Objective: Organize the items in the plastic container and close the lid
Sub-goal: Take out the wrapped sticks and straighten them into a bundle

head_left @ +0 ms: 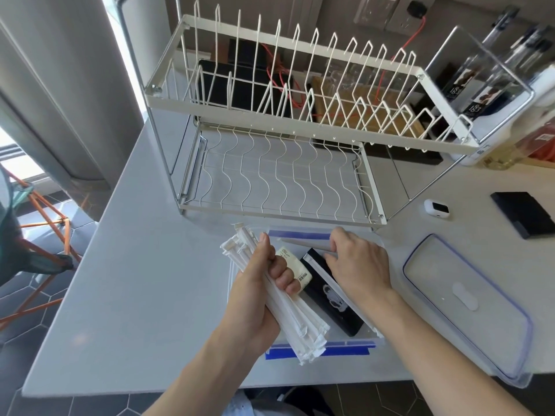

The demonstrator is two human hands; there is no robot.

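Observation:
A clear plastic container (354,340) with blue latches sits open at the table's front edge. My left hand (264,283) grips a thick bundle of white paper-wrapped straws (288,319), held slanted over the container's left side. Inside lie a small cream packet (295,265) and a long black packet (330,298). My right hand (357,262) reaches into the container's far end, its fingers pinching a long thin wrapped item (303,243) above the black packet. The clear lid (468,307) with blue trim lies flat on the table to the right of the container.
A white two-tier wire dish rack (279,163) stands just behind the container. A small white case (437,208) and a flat black object (525,217) lie at the right. Bottles (486,82) stand at the back right. The table's front edge runs just below the container.

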